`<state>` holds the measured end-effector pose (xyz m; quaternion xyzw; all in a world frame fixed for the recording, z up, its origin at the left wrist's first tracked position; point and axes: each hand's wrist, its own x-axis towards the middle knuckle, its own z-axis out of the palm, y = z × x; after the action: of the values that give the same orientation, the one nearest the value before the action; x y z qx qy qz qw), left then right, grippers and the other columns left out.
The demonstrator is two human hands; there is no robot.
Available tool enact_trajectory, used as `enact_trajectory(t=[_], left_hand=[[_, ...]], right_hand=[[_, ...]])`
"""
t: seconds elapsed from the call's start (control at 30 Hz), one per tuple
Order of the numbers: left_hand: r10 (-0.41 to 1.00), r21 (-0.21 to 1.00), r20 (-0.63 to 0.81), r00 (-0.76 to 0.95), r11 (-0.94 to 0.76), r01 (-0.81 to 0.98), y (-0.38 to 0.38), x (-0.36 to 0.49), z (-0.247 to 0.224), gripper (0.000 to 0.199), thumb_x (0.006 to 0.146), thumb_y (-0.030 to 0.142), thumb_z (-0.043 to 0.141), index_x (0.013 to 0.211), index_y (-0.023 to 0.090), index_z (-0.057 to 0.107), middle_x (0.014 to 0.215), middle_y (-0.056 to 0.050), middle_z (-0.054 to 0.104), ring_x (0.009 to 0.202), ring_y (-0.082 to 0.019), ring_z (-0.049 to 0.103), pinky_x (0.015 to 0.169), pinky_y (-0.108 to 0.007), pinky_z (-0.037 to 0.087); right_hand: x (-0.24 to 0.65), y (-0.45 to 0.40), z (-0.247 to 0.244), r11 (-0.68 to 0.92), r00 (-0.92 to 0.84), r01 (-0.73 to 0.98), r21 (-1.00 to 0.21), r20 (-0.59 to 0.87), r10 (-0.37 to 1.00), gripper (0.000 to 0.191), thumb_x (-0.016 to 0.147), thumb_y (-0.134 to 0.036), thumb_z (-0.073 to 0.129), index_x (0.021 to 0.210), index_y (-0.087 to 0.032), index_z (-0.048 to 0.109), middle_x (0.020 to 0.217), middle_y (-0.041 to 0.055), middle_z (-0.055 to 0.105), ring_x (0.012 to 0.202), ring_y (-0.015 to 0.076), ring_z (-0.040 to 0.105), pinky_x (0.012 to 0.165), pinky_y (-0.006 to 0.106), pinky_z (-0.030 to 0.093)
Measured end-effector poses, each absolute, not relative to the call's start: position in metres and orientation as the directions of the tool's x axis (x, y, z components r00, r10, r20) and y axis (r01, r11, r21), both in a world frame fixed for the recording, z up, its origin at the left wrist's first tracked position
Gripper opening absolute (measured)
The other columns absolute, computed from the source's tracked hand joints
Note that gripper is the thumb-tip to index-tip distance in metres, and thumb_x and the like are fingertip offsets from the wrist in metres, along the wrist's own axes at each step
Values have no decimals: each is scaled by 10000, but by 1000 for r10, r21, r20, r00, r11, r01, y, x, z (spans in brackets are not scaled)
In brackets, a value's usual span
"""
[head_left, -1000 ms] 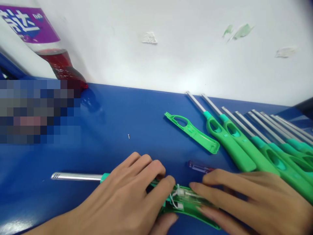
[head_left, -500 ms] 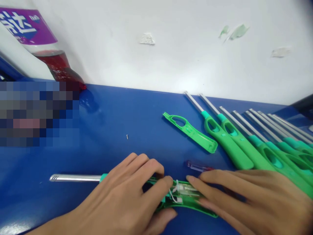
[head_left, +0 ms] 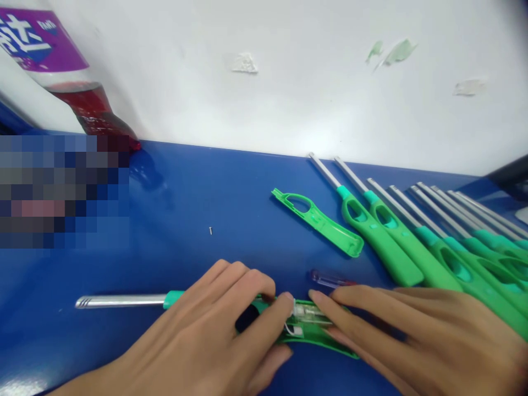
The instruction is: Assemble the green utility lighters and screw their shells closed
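Note:
An opened gas lighter (head_left: 339, 348) lies across the near part of the table, its long metal tube (head_left: 119, 301) pointing left. Its green handle is without its upper half, so a clear fuel tank (head_left: 311, 313) and a white wire (head_left: 293, 330) show. My left hand (head_left: 218, 324) is closed around the handle's middle, a fingertip pressing by the tank's left end. My right hand (head_left: 421, 330) holds the handle's right end, fingertips on the tank. The loose green half-shell (head_left: 325, 224) lies beyond, hollow side up. A small screw (head_left: 210, 230) is on the table at left of it.
Several assembled green lighters (head_left: 381, 242) lie in a slanted row at right. A screwdriver with a clear purple handle (head_left: 328, 279) is partly under my right hand. A bottle of red drink (head_left: 91, 104) leans at the back left by the white wall (head_left: 289, 82). Pixelation covers the left.
The finger of my left hand has slid slightly up and over the tank's left end, covering more of it. The whole view has shifted a little; the lighter stays between both hands.

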<state>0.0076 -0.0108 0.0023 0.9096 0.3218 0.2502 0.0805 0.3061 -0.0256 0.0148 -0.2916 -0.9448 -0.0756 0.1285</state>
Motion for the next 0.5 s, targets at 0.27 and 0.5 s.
enact_trajectory(t=[0.27,0.5], left_hand=[[610,289,409,679,-792,537,-8,9,4,301,1200,276,486,1049,235,743,992,12,727,848,-196,656,829,-396,483],[610,319,424,670,-793,520,-8,9,5,295,1199,281,506,1062,235,763,998,16,718,872,-189,635,846,-393,464]], right_hand=[[304,-25,17,805,-788,589,67,268,554,446,1140,-84,331,1416,-200,662,1161,-6,828,861,128,801,685,324,571],[304,-26,15,807,-787,584,87,303,537,414,1177,-125,355,1438,-185,671,1156,-1,827,923,155,793,723,340,565]])
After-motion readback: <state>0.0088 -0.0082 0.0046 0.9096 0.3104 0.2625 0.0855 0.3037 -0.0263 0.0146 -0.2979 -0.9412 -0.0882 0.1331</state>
